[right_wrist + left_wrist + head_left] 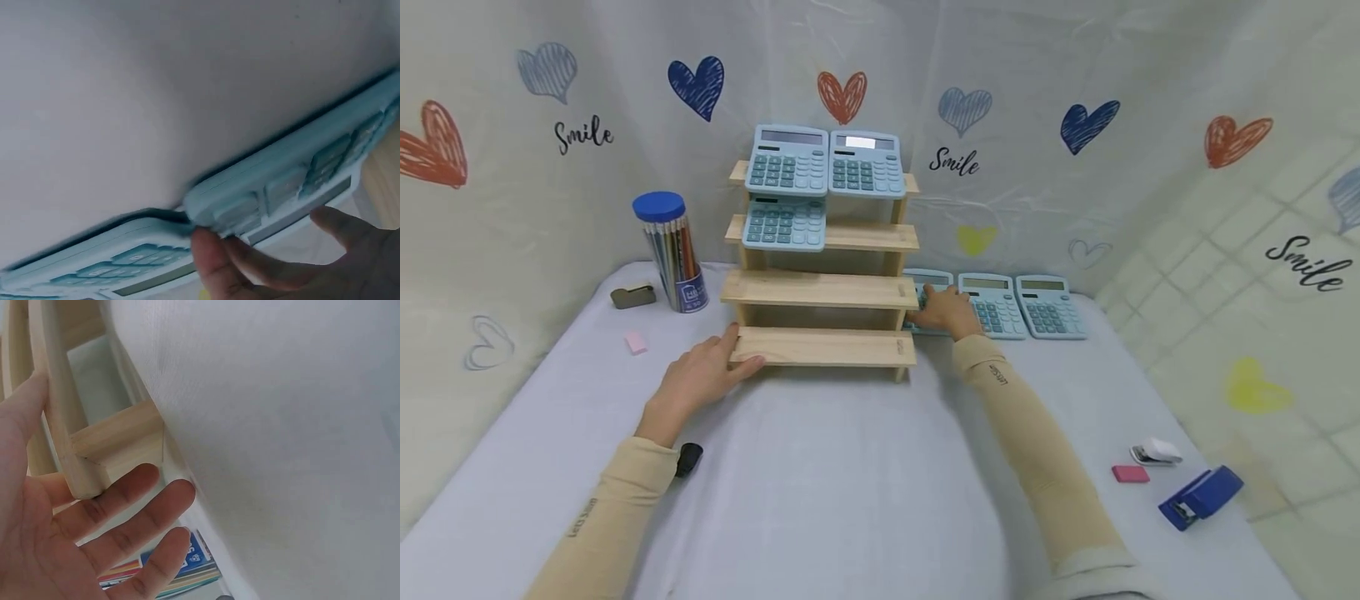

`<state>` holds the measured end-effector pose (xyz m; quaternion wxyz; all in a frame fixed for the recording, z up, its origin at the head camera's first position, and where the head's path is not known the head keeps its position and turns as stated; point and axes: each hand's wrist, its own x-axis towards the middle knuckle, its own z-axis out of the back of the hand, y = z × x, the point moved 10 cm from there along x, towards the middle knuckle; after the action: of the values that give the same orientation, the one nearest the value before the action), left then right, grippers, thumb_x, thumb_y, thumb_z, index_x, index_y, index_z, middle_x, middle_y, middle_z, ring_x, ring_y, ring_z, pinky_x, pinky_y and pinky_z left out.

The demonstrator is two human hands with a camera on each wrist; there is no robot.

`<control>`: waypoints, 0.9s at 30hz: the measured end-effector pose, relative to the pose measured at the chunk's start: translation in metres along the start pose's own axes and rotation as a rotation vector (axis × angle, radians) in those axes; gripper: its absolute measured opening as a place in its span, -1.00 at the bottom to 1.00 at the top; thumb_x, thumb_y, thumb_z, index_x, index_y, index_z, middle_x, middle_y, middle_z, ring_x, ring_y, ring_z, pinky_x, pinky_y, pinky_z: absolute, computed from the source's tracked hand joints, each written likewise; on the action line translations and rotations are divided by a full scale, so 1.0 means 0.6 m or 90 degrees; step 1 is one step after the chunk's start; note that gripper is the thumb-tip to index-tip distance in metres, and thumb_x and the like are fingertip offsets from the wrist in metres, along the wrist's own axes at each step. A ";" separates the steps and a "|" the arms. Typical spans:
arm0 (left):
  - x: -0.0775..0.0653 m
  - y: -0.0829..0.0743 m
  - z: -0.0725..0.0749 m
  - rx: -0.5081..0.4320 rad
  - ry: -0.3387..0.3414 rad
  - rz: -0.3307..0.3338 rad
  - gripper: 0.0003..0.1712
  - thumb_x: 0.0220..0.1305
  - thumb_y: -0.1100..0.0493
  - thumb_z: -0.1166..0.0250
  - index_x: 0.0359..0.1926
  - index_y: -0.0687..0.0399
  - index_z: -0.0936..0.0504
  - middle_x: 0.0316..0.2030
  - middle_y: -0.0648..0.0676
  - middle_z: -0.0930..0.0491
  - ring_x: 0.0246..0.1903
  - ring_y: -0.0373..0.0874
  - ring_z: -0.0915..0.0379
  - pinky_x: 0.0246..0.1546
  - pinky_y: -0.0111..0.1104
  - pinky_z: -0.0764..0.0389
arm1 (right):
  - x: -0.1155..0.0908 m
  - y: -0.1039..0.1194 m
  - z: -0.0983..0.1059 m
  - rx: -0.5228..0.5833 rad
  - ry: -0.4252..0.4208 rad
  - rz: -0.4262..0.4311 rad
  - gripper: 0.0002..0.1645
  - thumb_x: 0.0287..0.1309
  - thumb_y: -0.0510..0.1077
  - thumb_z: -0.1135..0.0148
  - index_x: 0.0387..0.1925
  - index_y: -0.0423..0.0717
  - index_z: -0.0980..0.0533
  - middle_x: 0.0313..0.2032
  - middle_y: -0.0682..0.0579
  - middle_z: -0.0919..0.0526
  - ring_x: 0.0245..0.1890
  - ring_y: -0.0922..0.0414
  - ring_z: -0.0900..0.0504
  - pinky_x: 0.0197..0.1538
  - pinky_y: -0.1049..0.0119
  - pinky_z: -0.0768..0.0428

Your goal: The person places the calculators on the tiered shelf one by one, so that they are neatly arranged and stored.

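Observation:
A four-step wooden display rack [820,346] stands on the table. My left hand [696,379] holds the left end of its lowest step. In the left wrist view its thumb lies on one face of the wood, and the other fingers [134,531] spread past the corner. To the right of the rack, my right hand [946,310] grips a light blue calculator [931,275] by its edge, partly covering it. Two matching calculators [992,304] [1051,308] lie beside that one. Two more calculators [786,162] [867,167] sit on the top step, and one [785,225] on the step below.
Left of the rack are a pencil tub [673,258] with a blue lid, a dark olive stapler-like object [633,297] and a pale pink eraser [636,342]. At the front right lie a white stapler [1156,452], a pink eraser [1130,474] and a blue punch-like tool [1201,497].

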<state>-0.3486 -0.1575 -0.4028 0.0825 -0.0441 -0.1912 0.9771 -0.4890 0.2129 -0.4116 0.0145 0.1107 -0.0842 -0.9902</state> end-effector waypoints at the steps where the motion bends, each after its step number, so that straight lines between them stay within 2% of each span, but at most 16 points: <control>1: -0.001 -0.001 -0.002 -0.002 0.002 0.002 0.08 0.41 -0.44 0.01 0.57 0.28 0.03 0.29 0.53 -0.38 0.19 0.45 -0.43 0.05 0.28 -0.49 | 0.001 -0.001 -0.004 -0.002 0.004 -0.015 0.19 0.19 0.52 -0.03 0.61 -0.01 0.09 0.48 -0.61 0.11 0.46 -0.59 0.04 0.37 -0.44 -0.25; 4: -0.001 -0.004 -0.006 -0.002 0.005 0.001 0.09 0.41 -0.45 0.02 0.57 0.27 0.04 0.30 0.53 -0.37 0.20 0.45 -0.42 0.06 0.27 -0.49 | 0.003 -0.007 -0.012 -0.013 0.019 -0.055 0.24 0.15 0.54 -0.04 0.62 0.01 0.14 0.45 -0.65 0.14 0.44 -0.59 0.01 0.31 -0.40 -0.36; 7: -0.001 -0.004 -0.006 0.004 0.000 0.001 0.08 0.41 -0.43 0.00 0.57 0.27 0.04 0.28 0.53 -0.39 0.17 0.45 -0.45 0.05 0.26 -0.51 | 0.003 -0.012 -0.018 -0.008 0.036 -0.078 0.28 0.13 0.57 -0.04 0.62 0.02 0.18 0.45 -0.67 0.14 0.44 -0.60 0.00 0.32 -0.39 -0.36; 10: 0.001 -0.003 -0.003 0.011 -0.011 -0.003 0.07 0.41 -0.42 -0.01 0.57 0.26 0.02 0.26 0.52 -0.42 0.14 0.44 -0.48 0.01 0.26 -0.53 | 0.003 -0.012 -0.020 0.006 0.050 -0.081 0.29 0.11 0.58 -0.03 0.62 0.03 0.20 0.44 -0.69 0.13 0.43 -0.62 0.00 0.33 -0.41 -0.34; 14: 0.005 -0.002 -0.001 0.011 -0.014 -0.005 0.08 0.40 -0.44 0.01 0.57 0.26 0.02 0.26 0.51 -0.42 0.13 0.43 -0.48 0.00 0.26 -0.53 | -0.006 -0.012 -0.013 0.028 0.053 -0.059 0.29 0.11 0.59 0.00 0.62 0.03 0.19 0.46 -0.65 0.08 0.43 -0.61 -0.02 0.33 -0.43 -0.31; 18: 0.005 0.000 0.000 0.009 -0.009 -0.002 0.08 0.41 -0.44 0.02 0.57 0.26 0.04 0.28 0.51 -0.39 0.17 0.43 -0.46 0.03 0.26 -0.51 | -0.027 -0.020 0.012 0.084 0.045 -0.032 0.31 0.09 0.63 0.00 0.62 0.06 0.19 0.50 -0.55 0.07 0.46 -0.55 -0.05 0.34 -0.42 -0.30; 23: 0.001 0.000 0.001 0.004 -0.012 -0.005 0.06 0.42 -0.42 -0.01 0.57 0.27 0.02 0.27 0.51 -0.40 0.17 0.44 -0.46 0.02 0.26 -0.51 | -0.061 -0.044 0.063 0.151 0.021 -0.009 0.30 0.11 0.65 0.04 0.62 0.09 0.24 0.56 -0.41 0.09 0.50 -0.47 -0.04 0.40 -0.39 -0.23; 27: -0.001 0.003 0.002 0.004 -0.009 -0.004 0.08 0.41 -0.43 0.00 0.57 0.27 0.03 0.29 0.51 -0.39 0.18 0.45 -0.44 0.05 0.27 -0.50 | -0.093 -0.053 0.111 0.164 -0.020 0.011 0.27 0.14 0.63 0.04 0.62 0.10 0.22 0.55 -0.39 0.02 0.46 -0.44 -0.16 0.38 -0.37 -0.27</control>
<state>-0.3481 -0.1598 -0.4024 0.0841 -0.0365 -0.1892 0.9776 -0.4496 0.2576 -0.3406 0.0071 0.0956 -0.2120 -0.9726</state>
